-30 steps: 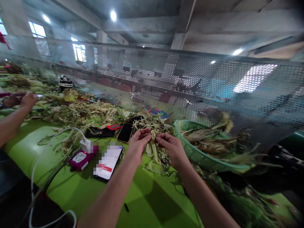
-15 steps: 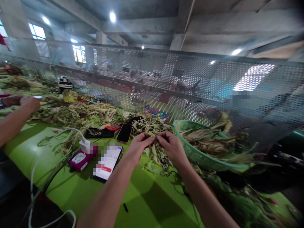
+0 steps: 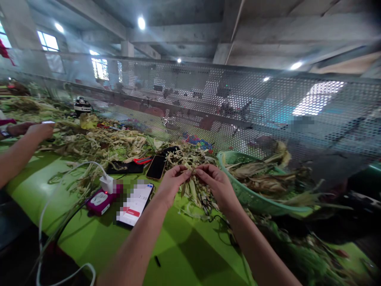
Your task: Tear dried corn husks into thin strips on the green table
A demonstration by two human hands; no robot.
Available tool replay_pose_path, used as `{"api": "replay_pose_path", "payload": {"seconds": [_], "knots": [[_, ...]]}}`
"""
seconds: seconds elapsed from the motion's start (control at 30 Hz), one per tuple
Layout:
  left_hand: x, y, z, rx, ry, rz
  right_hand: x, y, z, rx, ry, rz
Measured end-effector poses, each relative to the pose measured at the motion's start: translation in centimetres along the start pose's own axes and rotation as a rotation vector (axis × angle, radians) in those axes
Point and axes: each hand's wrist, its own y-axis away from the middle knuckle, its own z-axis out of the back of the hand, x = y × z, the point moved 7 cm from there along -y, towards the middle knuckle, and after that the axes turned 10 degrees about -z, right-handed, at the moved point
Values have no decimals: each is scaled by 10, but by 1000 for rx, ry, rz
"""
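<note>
Pale strips of dried corn husk [image 3: 193, 191] hang below my fingertips in the middle of the view. My left hand [image 3: 173, 183] is closed, thumb and fingers pinching the husk from the left. Opposite it, my right hand [image 3: 216, 186] pinches the same bunch, with the two thumb tips almost touching. The exact spot that they grip is partly hidden by the fingers. Just behind my hands lies a heap of cut husk pieces [image 3: 187, 155].
A green plastic basket [image 3: 262, 202] of husks stands to my right. A lit phone [image 3: 135, 204], a dark phone [image 3: 156, 167] and a purple power strip [image 3: 99, 202] with a white cable lie left. A perforated metal screen [image 3: 190, 95] runs behind. Another person's hands [image 3: 38, 131] work at far left.
My fingertips have come slightly closer together, the right hand shifting a little left. The other person's hands at far left have moved slightly right.
</note>
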Motion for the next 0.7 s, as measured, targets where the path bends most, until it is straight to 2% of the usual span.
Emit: {"api": "replay_pose_path", "payload": {"seconds": [0.2,0.33,0.57,0.7], "knots": [[-2,1,-2,29,-59,-22,2,0,0,-37,106,65],[-2,2,-5,73,-128,-28,-5,-3,2,-29,12,32],[1,1,-6,89,-103,-3,-8,-4,-1,-20,-129,-31],[1,-1,-4,113,-171,-33,-2,-3,2,-33,-1,28]]}}
